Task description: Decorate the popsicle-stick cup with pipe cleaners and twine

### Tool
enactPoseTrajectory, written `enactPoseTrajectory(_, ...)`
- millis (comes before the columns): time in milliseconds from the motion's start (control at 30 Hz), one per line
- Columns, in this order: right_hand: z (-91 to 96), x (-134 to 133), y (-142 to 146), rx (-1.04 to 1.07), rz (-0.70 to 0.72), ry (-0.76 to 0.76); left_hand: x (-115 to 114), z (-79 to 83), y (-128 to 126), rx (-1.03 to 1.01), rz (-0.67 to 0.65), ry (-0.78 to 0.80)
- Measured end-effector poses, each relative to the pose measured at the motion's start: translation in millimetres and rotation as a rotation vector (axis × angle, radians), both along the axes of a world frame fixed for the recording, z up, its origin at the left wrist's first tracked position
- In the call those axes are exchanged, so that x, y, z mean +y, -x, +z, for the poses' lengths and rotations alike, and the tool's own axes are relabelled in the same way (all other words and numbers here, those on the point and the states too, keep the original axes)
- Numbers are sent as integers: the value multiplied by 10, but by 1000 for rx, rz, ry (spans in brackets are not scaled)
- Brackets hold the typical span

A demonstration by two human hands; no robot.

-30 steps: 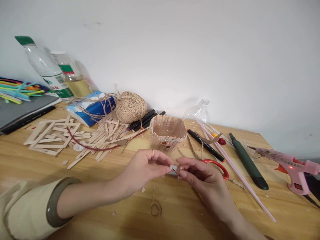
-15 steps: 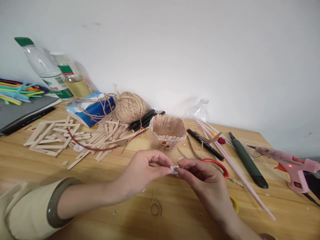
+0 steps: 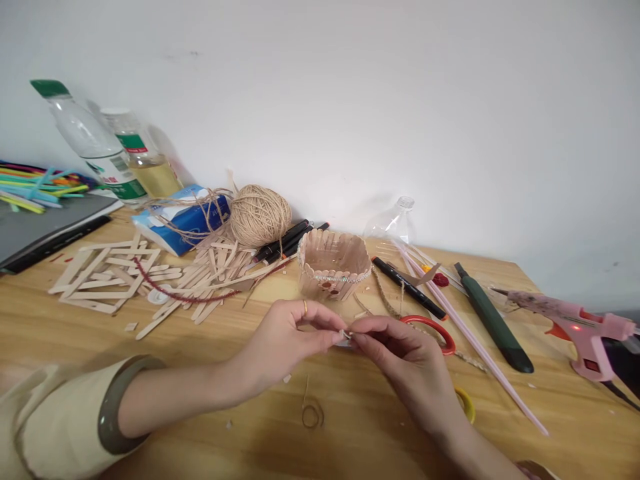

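Note:
My left hand (image 3: 295, 337) and my right hand (image 3: 405, 350) meet just in front of a small basket (image 3: 334, 273) made of wooden craft sticks, with a sparkly trim round its rim. Thumb and forefinger of each hand pinch a tiny pale piece (image 3: 345, 335), too small to name. Red-handled scissors (image 3: 440, 328) lie partly behind my right hand, and a yellow ring (image 3: 466, 405) shows beside that wrist. A thin curl of twine (image 3: 313, 415) rests on the table below the hands.
Craft sticks (image 3: 100, 277) lie spread at left, near a twine ball (image 3: 261, 215), a blue tissue pack (image 3: 193, 223) and two bottles (image 3: 113, 173). At right are a black marker (image 3: 413, 290), a pink straw (image 3: 495, 367), a green cutter (image 3: 493, 317) and a lit pink glue gun (image 3: 575, 327).
Both hands keep their pinch at almost the same spot, the fingertips shifting slightly around the tiny piece. The whole view has moved a little.

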State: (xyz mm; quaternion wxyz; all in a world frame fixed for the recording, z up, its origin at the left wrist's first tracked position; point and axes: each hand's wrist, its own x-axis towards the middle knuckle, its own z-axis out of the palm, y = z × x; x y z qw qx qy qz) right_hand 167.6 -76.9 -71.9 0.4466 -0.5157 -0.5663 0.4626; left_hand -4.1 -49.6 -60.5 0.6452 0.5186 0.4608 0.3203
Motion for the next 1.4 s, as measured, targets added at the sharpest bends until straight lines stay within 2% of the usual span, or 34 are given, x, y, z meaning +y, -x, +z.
enactPoseTrajectory(200,-5,-2,-7,-19,27,-70,-14,-4,1,19,24,0)
enactPoseTrajectory(367,9,-3,17,59,-9,4,-5,-16,-4,-14,4,-16)
enactPoseTrajectory(633,17,7,11,11,19,49,-26,-25,11,26,-18,-49)
enactPoseTrajectory(1067,16,16,57,148,0,133,-16,-12,-12,-33,-3,44)
enactPoseTrajectory(1400,-23,-5,101,255,-26,168,-17,-31,-11,44,-28,-49)
